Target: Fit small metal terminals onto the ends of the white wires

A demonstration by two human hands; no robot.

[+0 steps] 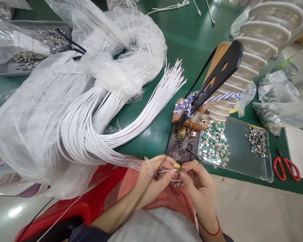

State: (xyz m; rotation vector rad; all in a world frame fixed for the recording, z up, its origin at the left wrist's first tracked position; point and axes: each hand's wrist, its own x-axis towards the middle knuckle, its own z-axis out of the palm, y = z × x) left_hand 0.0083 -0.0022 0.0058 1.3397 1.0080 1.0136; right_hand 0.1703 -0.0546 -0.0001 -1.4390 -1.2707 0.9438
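My left hand (153,179) is closed in a pinch on a white cable (164,170), with short stripped cable ends lying across its back. My right hand (200,179) pinches a tiny green and silver connector (178,169) against the cable end; fingertips partly hide the joint. A small yellow piece (176,166) shows between the two hands. Below them, several small connectors (177,183) on white cables hang over my lap. Just beyond the hands, a soldering tip (190,129) points down over a dark tray (170,149) holding solder scraps.
A thick bundle of white cables (141,124), partly in plastic, fills the left side. A transparent hose (257,43) and black bracket (217,74) rise ahead. To the right are a parts tray (238,144), green-silver connectors (214,143), metal shells (257,141) and red-handled scissors (285,166).
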